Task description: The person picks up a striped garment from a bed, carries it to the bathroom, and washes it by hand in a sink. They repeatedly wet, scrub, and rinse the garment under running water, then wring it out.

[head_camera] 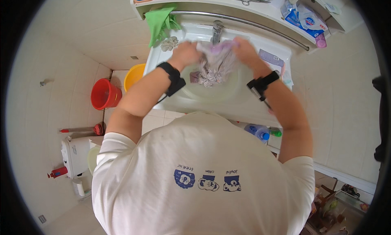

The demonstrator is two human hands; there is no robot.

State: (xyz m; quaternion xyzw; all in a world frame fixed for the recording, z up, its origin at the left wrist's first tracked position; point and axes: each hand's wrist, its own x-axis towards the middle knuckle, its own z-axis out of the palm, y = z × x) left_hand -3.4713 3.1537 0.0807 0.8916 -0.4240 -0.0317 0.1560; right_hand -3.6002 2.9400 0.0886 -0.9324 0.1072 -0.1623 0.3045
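Note:
A wet whitish cloth [220,59] with a light purple edge is stretched between my two hands over the sink. My left hand [187,54] grips one upper corner, and my right hand [245,51] grips the other; both are blurred. The cloth's lower end hangs bunched into the white washbasin [171,102], where cloudy water [197,93] stands. Beside the bunched part lies a mauve piece [194,77], perhaps fabric. Just behind the cloth rises the chrome faucet [217,32].
A crumpled pale cloth [169,43] lies on the basin's left rim, below a green cloth [160,22] on the metal rail [244,18]. A purple tube [271,57] rests on the right rim. Scissors [249,0] lie on the shelf. Red [104,94] and yellow buckets [134,76] stand at left.

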